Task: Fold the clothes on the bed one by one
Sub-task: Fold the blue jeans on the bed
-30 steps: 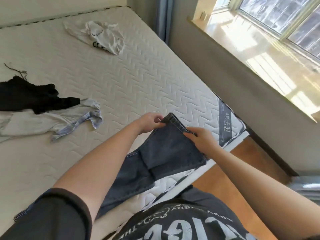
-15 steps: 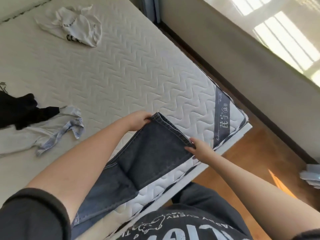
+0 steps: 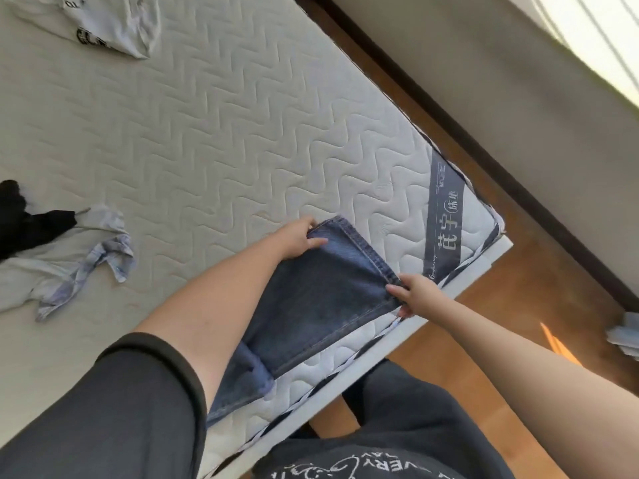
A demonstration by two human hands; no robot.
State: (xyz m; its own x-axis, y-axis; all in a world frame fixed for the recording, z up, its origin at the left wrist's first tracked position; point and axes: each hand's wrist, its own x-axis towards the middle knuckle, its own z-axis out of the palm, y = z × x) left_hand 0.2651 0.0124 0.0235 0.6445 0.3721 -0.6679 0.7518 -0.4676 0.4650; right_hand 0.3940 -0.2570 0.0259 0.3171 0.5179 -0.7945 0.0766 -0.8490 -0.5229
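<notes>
Four garments lie on the bed (image 3: 207, 133): the jeans (image 3: 321, 299) at its near corner, a white T-shirt (image 3: 114, 25) with black lettering I can't make out near the far edge, and at the left a black garment (image 3: 24, 219) just beside a pale garment (image 3: 69, 264) with a blue-striped edge. A dark label band (image 3: 446, 226) across the mattress corner carries large Chinese characters, what looks like 花宇, with smaller script I cannot read. The person's dark shirt (image 3: 363, 464), seen upside down, shows "VERY" among other white letters.

Both arms reach forward over the denim. The left hand (image 3: 297, 240) grips the far corner of the trouser hem, thumb laid on top of the cloth and fingers tucked under it. The right hand (image 3: 415, 295) pinches the near corner of the same hem at the mattress edge, fingers curled round the fabric. Between the two hands the hem runs taut, and the leg lies flat along the bed's edge, running back under the left arm.
</notes>
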